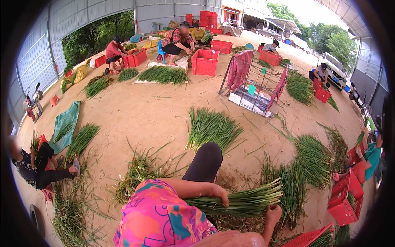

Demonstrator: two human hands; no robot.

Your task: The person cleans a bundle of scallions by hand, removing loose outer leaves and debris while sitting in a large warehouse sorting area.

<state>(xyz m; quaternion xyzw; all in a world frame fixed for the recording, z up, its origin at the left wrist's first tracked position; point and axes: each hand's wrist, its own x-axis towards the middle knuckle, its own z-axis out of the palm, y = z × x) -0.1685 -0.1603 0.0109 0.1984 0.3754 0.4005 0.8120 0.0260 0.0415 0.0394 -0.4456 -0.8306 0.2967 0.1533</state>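
A thick bundle of long green leafy stalks, like garlic chives (243,200), lies across my lap with its pale ends to the right. My left hand (220,194) is curled over the middle of the bundle and holds it. At the pale ends, my right hand (273,213) has its fingers bent close together; whether a stalk is between them cannot be told. A heap of green stalks (213,129) lies on the floor beyond my knee. More stalks (287,191) lie just to the right of the bundle.
Loose leaf scraps (139,176) lie left of my knee. A red plastic crate (308,236) stands at lower right, another crate (345,200) beyond it. A wire frame (256,89) with red cloth stands ahead. Several people sit around among crates and heaps, one person (37,166) at left.
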